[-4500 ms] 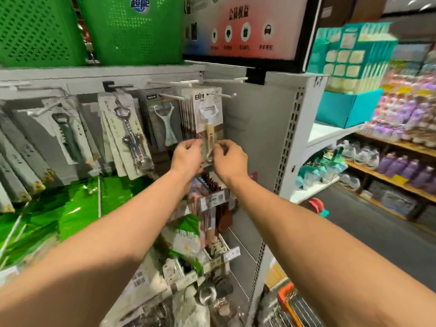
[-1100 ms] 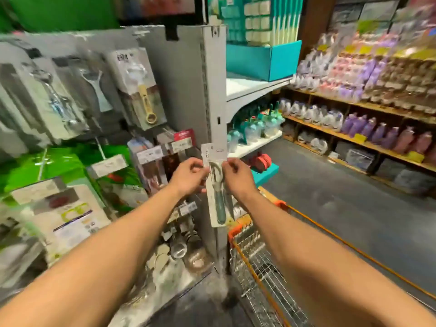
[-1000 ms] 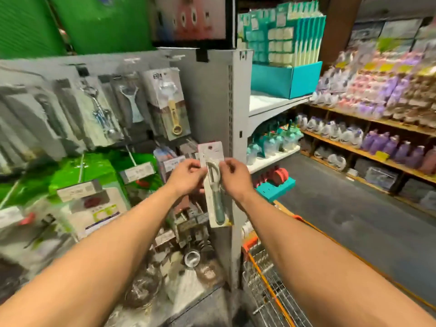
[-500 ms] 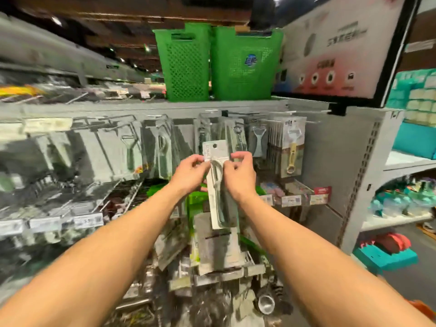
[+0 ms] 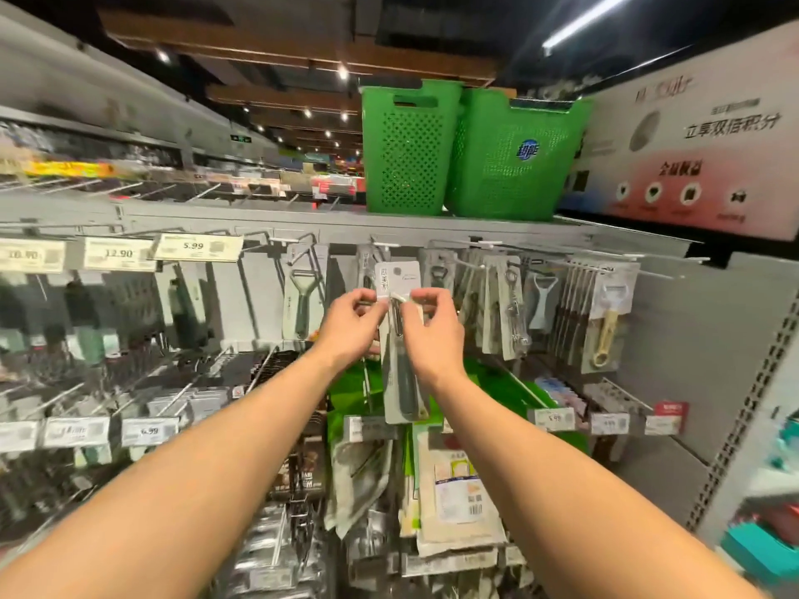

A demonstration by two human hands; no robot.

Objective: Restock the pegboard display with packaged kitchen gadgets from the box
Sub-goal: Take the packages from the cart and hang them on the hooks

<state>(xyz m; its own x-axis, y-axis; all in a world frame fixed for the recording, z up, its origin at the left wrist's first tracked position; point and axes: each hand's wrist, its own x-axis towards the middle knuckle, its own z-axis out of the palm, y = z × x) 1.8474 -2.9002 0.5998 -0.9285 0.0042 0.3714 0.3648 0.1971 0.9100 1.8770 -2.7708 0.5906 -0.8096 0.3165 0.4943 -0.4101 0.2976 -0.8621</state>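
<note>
A carded peeler pack (image 5: 400, 348) with a dark handle on a pale backing card is held upright in front of the pegboard's (image 5: 691, 322) top row. My left hand (image 5: 352, 326) pinches its left edge and my right hand (image 5: 432, 328) pinches its right edge, both near the card's top. The card's hang hole sits just below a white peg tip (image 5: 386, 245). More carded peelers and openers hang to either side, such as a grey-green peeler (image 5: 301, 296) at left and a yellow-handled peeler (image 5: 607, 317) at right. The box is out of view.
Two green perforated baskets (image 5: 471, 153) stand on the shelf top above the pegs. Price tags (image 5: 196, 247) hang on the upper left hooks. Green and white packets (image 5: 454, 482) hang below the peeler. A promotional sign (image 5: 700, 136) is at upper right.
The view has swung from the cart and aisle up to the pegboard. Both hands have lifted the peeler pack from waist height up to the top row of pegs.
</note>
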